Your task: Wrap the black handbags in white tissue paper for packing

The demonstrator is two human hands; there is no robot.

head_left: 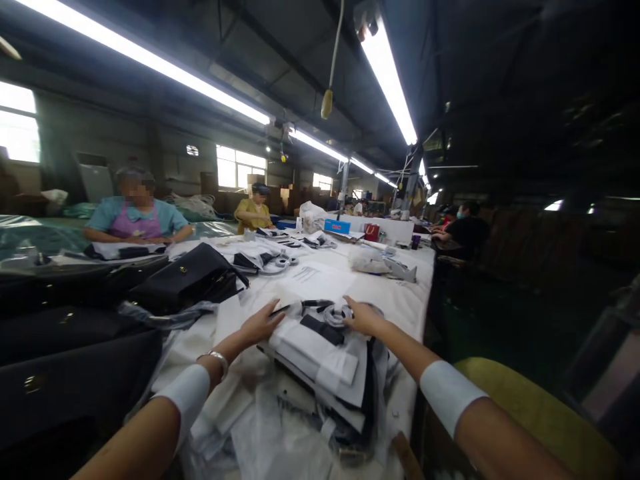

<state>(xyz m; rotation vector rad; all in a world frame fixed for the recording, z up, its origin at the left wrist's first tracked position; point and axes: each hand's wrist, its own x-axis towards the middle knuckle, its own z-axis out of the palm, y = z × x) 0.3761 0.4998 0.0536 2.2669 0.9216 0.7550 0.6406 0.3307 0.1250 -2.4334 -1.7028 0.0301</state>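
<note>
A stack of white paper-wrapped pieces [320,360] with dark parts lies on the white-covered table [400,300] in front of me. My left hand [261,325] rests flat on the stack's left edge, fingers stretched out toward a thin dark strap [315,304]. My right hand [364,317] lies on the far end of the stack, fingers curled over a coiled grey strap [338,314]. Both wrists wear white cuffs, and a bracelet [219,359] sits on my left wrist.
Black handbags [187,280] line the table's left side. Loose white wrapping [280,427] lies near me. Three people sit further along the table, two on the left [136,217], one on the right [463,230]. A yellow chair [530,407] stands at my right.
</note>
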